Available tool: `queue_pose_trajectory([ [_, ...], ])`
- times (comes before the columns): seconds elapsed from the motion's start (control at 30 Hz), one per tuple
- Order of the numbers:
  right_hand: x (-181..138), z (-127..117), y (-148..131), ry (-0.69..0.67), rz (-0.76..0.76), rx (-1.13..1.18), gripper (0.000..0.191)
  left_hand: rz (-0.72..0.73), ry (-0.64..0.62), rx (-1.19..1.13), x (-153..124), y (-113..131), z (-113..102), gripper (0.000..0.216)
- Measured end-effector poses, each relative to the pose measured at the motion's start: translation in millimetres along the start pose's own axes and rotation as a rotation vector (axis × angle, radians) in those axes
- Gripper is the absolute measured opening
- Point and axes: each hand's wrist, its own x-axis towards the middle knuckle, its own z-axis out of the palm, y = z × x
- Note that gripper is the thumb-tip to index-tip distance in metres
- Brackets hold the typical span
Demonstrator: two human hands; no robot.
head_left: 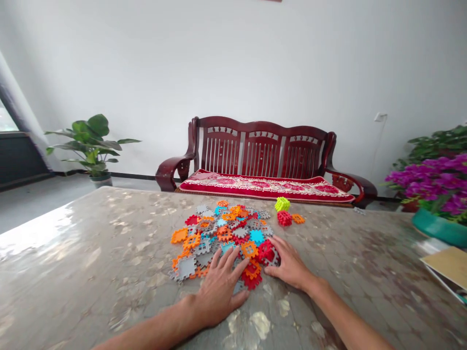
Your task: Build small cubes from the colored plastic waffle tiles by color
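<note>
- A loose pile of flat, notched plastic pieces (224,234) in orange, red, grey and light blue lay around the middle of a patterned table (127,272); many overlapped, and some had window-like openings.
- The person's left hand (222,287) was spread over the near side of the pile, palm down, its fingers apart and gripping nothing.
- The right hand (292,265) curved around the pile's right edge, its fingers and thumb close about a grey piece (273,260) and red ones; whether they grasped any could not be told.
- Just beyond the pile, on the far right, a yellow-green block (282,204) stood right behind a red block (284,218), with a flat orange piece (298,218) just to their right.
- Farther right, a small grey shape (359,211) lay near the table's far edge.
- At the right end stood purple flowers (441,182) in a teal pot (438,228), with a tan, flat item (449,265) nearer.
- Past the table, a dark red wooden bench (223,148) bore a red patterned cloth (262,184); a leafy potted plant (93,141) stood left.
</note>
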Motion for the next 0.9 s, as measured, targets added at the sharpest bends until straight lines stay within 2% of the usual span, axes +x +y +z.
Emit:
queue_pose_trajectory([
  [0.07, 2, -2, -8, 0.027, -0.027, 0.0, 0.078, 0.001, 0.002, -0.02, 3, 5, 3, 0.069],
  [0.23, -2, -2, -29, 0.108, -0.06, -0.009, 0.059, 0.103, -0.048, -0.011, 3, 9, 1, 0.09],
  [0.3, -3, -1, -34, 0.146, -0.042, -0.034, 0.051, 0.112, -0.015, 0.022, 5, 9, 0, 0.079],
  [0.43, 0, 4, -41, 0.205, 0.027, -0.12, 0.033, 0.128, 0.105, 0.047, 11, 11, 1, 0.038],
  [0.6, 8, 3, -42, 0.253, 0.113, -0.154, 0.038, 0.161, 0.145, 0.14, 20, 13, 2, 0.016],
  [0.7, 18, -1, -41, 0.302, 0.176, -0.065, 0.036, 0.071, 0.155, 0.115, 26, 13, -1, 0.012],
  [0.8, 35, -3, -43, 0.33, 0.254, 0.122, 0.036, -0.102, 0.176, -0.04, 35, 9, -10, 0.013],
  [0.9, 57, -1, -47, 0.341, 0.271, 0.299, 0.042, -0.225, 0.206, -0.202, 49, -1, -21, 0.014],
])
